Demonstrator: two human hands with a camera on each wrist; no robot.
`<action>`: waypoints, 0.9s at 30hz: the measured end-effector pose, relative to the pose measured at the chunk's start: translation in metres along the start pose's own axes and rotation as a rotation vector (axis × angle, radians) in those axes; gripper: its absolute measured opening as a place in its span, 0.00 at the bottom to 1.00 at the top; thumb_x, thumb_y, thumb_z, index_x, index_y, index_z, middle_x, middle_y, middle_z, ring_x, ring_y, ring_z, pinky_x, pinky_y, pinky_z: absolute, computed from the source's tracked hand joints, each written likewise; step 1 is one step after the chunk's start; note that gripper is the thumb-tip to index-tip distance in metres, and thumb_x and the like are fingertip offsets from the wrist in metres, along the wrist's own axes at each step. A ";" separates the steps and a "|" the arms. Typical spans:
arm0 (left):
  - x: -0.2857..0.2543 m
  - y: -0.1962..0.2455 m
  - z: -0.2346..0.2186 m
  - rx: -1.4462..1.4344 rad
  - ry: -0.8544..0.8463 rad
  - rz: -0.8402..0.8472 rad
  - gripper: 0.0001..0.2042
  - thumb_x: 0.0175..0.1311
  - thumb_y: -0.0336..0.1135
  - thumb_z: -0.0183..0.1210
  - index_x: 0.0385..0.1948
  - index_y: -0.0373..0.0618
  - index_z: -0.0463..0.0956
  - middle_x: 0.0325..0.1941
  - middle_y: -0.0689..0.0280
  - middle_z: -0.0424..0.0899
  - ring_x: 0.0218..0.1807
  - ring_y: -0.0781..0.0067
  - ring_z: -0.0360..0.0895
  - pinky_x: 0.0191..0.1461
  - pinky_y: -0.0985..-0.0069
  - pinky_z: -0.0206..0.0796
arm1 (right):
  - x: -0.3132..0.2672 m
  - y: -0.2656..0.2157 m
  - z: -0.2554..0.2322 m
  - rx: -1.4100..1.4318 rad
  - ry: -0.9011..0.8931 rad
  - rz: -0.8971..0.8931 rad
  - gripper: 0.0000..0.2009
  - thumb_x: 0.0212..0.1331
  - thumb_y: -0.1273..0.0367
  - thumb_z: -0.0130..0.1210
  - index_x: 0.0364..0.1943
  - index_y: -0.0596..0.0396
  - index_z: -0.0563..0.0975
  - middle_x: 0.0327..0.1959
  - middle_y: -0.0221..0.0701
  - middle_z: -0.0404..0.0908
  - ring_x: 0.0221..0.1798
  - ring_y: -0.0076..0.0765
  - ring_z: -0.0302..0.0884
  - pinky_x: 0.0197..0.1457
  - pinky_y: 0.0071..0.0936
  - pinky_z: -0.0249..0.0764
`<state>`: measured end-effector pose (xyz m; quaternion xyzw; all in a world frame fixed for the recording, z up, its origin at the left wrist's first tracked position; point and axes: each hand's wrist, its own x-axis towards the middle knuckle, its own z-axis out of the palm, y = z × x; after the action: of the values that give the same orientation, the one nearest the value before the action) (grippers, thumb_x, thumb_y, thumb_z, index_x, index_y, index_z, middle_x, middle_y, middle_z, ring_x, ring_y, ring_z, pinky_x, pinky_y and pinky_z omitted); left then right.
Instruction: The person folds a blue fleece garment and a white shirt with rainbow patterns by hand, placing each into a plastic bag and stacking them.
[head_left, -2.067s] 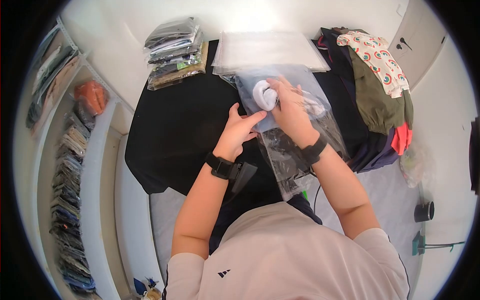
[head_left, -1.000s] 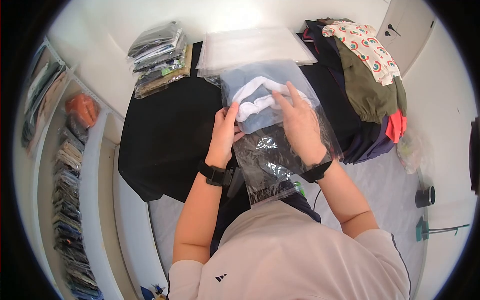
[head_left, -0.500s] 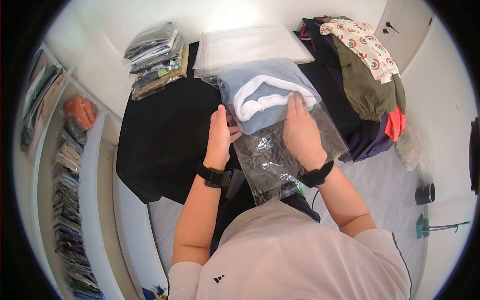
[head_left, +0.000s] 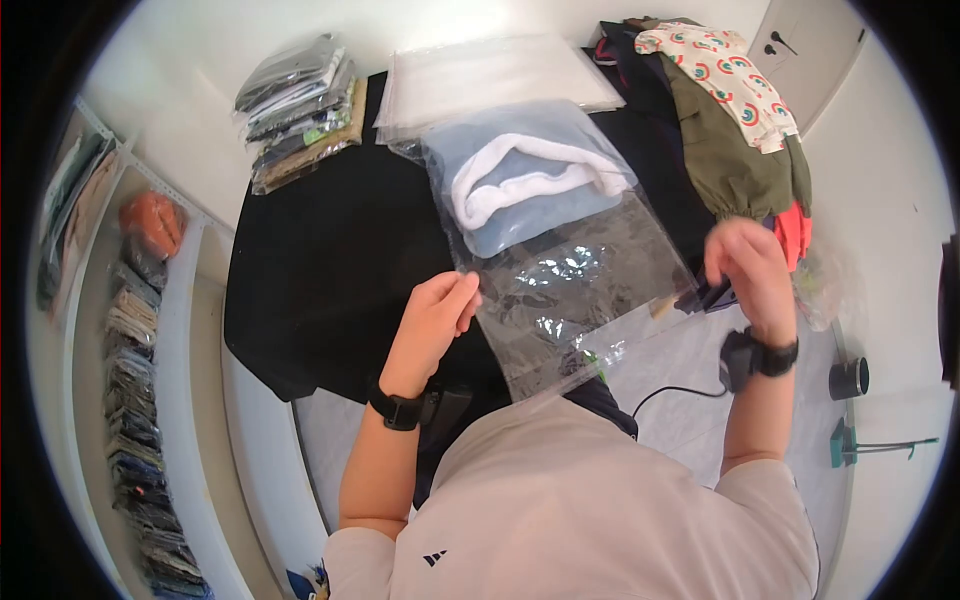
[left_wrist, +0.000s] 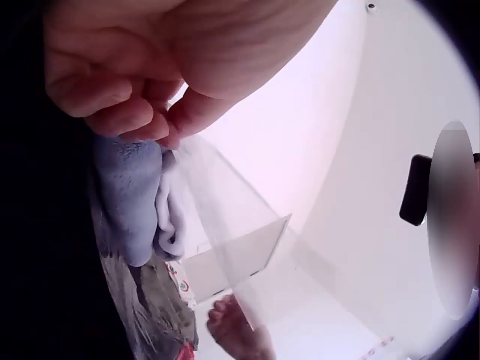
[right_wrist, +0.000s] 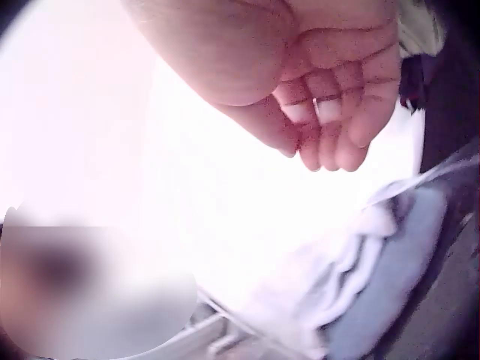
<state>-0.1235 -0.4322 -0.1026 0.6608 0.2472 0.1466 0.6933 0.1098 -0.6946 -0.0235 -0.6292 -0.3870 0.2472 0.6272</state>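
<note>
A folded light-blue garment [head_left: 535, 220] with a fluffy white edge lies inside a clear plastic bag [head_left: 560, 295]. The bag's open end hangs over the near table edge, toward the person's body. At the bag's left side my left hand [head_left: 430, 325] pinches the plastic between thumb and curled fingers, as the left wrist view also shows. My right hand [head_left: 752, 275] is off to the right, apart from the bag, its fingers loosely bent. In the right wrist view nothing lies in the palm of the right hand [right_wrist: 330, 82].
Flat clear bags [head_left: 500, 75] lie at the back of the black-covered table [head_left: 330, 270]. Bagged clothes [head_left: 300, 110] are stacked back left. Loose garments [head_left: 720, 140] drape over the right side. A shelf [head_left: 195, 400] with packed clothes runs along the left wall.
The white edge, first bunched under my right hand, now lies spread out in the bag. My right hand has lifted off and moved right; my left has moved down the bag's left side.
</note>
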 end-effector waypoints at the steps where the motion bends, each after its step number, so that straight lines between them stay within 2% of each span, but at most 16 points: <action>1: 0.001 -0.002 -0.001 0.003 -0.010 0.010 0.16 0.67 0.42 0.50 0.20 0.46 0.70 0.19 0.75 0.68 0.20 0.85 0.62 0.25 0.85 0.52 | 0.012 0.008 -0.002 -0.104 0.096 0.053 0.12 0.64 0.64 0.49 0.33 0.59 0.76 0.26 0.29 0.77 0.31 0.22 0.74 0.38 0.18 0.70; 2: 0.001 -0.006 -0.004 -0.046 0.006 0.045 0.14 0.67 0.39 0.51 0.20 0.46 0.70 0.19 0.75 0.68 0.19 0.85 0.61 0.24 0.85 0.50 | 0.022 0.018 0.000 -0.205 0.193 0.108 0.12 0.65 0.63 0.48 0.35 0.59 0.76 0.29 0.28 0.77 0.33 0.22 0.74 0.40 0.17 0.69; 5: -0.005 -0.003 -0.015 -0.108 0.068 0.091 0.12 0.66 0.36 0.51 0.21 0.46 0.70 0.18 0.76 0.67 0.19 0.86 0.59 0.24 0.85 0.49 | 0.042 0.043 0.003 -0.279 0.112 0.254 0.18 0.63 0.55 0.50 0.45 0.56 0.72 0.37 0.29 0.77 0.36 0.21 0.74 0.39 0.19 0.70; 7: -0.008 -0.003 -0.029 -0.143 0.123 0.087 0.11 0.67 0.36 0.52 0.23 0.46 0.70 0.18 0.77 0.66 0.20 0.88 0.59 0.24 0.86 0.48 | 0.046 0.042 0.022 -0.316 0.128 0.278 0.23 0.60 0.53 0.53 0.48 0.57 0.70 0.34 0.30 0.78 0.32 0.21 0.74 0.35 0.19 0.70; 8: -0.010 -0.002 -0.032 -0.145 0.164 0.088 0.15 0.67 0.36 0.51 0.17 0.47 0.67 0.15 0.77 0.65 0.18 0.89 0.59 0.23 0.85 0.49 | 0.046 0.046 0.030 -0.328 0.159 0.280 0.24 0.59 0.53 0.55 0.49 0.57 0.69 0.32 0.30 0.78 0.31 0.21 0.74 0.34 0.19 0.70; 9: -0.013 -0.004 -0.038 -0.095 0.165 0.082 0.14 0.67 0.37 0.50 0.18 0.46 0.69 0.16 0.77 0.65 0.18 0.89 0.59 0.24 0.86 0.50 | 0.045 0.051 0.039 -0.392 0.212 0.224 0.20 0.59 0.62 0.56 0.51 0.58 0.68 0.28 0.30 0.78 0.28 0.21 0.74 0.33 0.19 0.70; 11: -0.019 -0.010 -0.054 -0.040 0.163 0.074 0.15 0.68 0.37 0.49 0.20 0.45 0.71 0.16 0.77 0.65 0.19 0.89 0.59 0.24 0.87 0.50 | 0.038 0.063 0.039 -0.285 0.166 0.187 0.18 0.59 0.67 0.55 0.51 0.59 0.68 0.26 0.30 0.78 0.27 0.21 0.74 0.33 0.19 0.70; 13: -0.023 -0.016 -0.069 0.126 0.261 0.163 0.08 0.65 0.32 0.52 0.37 0.39 0.76 0.32 0.67 0.76 0.31 0.81 0.73 0.34 0.85 0.63 | 0.030 0.069 0.034 -0.152 0.083 0.136 0.20 0.56 0.80 0.51 0.54 0.58 0.67 0.29 0.30 0.78 0.30 0.23 0.76 0.35 0.20 0.72; 14: -0.022 -0.020 -0.070 0.133 0.265 0.164 0.08 0.65 0.32 0.52 0.37 0.39 0.76 0.32 0.67 0.76 0.31 0.81 0.73 0.34 0.85 0.63 | 0.028 0.079 0.027 -0.145 0.081 0.132 0.20 0.56 0.80 0.51 0.54 0.58 0.67 0.29 0.30 0.78 0.30 0.23 0.76 0.35 0.20 0.72; 16: -0.022 -0.019 -0.059 0.733 0.425 0.678 0.23 0.56 0.25 0.58 0.56 0.38 0.67 0.58 0.55 0.70 0.55 0.64 0.72 0.54 0.74 0.66 | 0.028 0.094 0.021 -0.570 0.151 -0.323 0.26 0.51 0.81 0.55 0.57 0.56 0.66 0.40 0.35 0.79 0.42 0.30 0.77 0.43 0.24 0.73; 17: -0.023 -0.017 -0.066 1.000 0.287 0.693 0.37 0.46 0.23 0.65 0.63 0.41 0.59 0.71 0.51 0.53 0.69 0.53 0.57 0.67 0.64 0.55 | 0.026 0.098 0.019 -0.766 0.139 -0.420 0.32 0.44 0.82 0.59 0.60 0.54 0.65 0.55 0.39 0.73 0.57 0.38 0.71 0.55 0.29 0.69; 18: -0.019 -0.018 -0.067 1.000 0.293 0.698 0.37 0.46 0.23 0.65 0.63 0.41 0.59 0.71 0.51 0.53 0.69 0.53 0.57 0.67 0.64 0.55 | 0.031 0.102 0.018 -0.793 0.087 -0.537 0.37 0.40 0.79 0.64 0.61 0.52 0.64 0.64 0.43 0.64 0.65 0.46 0.62 0.63 0.35 0.62; 21: -0.004 -0.020 -0.065 1.015 0.137 0.960 0.37 0.38 0.32 0.70 0.58 0.43 0.66 0.67 0.53 0.61 0.67 0.51 0.60 0.66 0.61 0.55 | 0.045 0.116 0.019 -0.848 0.029 -0.833 0.43 0.36 0.73 0.69 0.63 0.49 0.60 0.67 0.44 0.59 0.68 0.53 0.57 0.65 0.44 0.58; 24: 0.001 -0.011 -0.060 1.101 0.035 1.034 0.30 0.40 0.32 0.69 0.52 0.42 0.73 0.63 0.56 0.68 0.66 0.54 0.63 0.65 0.60 0.57 | 0.054 0.112 0.026 -0.971 -0.027 -0.949 0.29 0.41 0.70 0.67 0.53 0.45 0.73 0.66 0.38 0.63 0.68 0.48 0.59 0.64 0.44 0.60; 25: 0.000 -0.008 -0.054 1.095 0.048 1.028 0.23 0.43 0.30 0.67 0.46 0.42 0.77 0.59 0.60 0.73 0.64 0.57 0.66 0.63 0.60 0.59 | 0.056 0.108 0.026 -0.966 -0.027 -0.953 0.29 0.41 0.70 0.67 0.53 0.45 0.73 0.66 0.38 0.63 0.68 0.48 0.59 0.64 0.44 0.60; 27: 0.001 -0.006 -0.057 1.109 0.001 1.013 0.22 0.44 0.30 0.66 0.46 0.43 0.77 0.58 0.61 0.74 0.63 0.57 0.66 0.62 0.60 0.59 | 0.055 0.103 0.024 -1.068 -0.109 -0.897 0.17 0.45 0.71 0.64 0.44 0.46 0.79 0.61 0.32 0.70 0.67 0.44 0.61 0.63 0.43 0.61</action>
<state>-0.1542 -0.3839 -0.1085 0.9462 -0.0491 0.3017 0.1062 0.1405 -0.6275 -0.1175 -0.6175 -0.7089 -0.2285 0.2530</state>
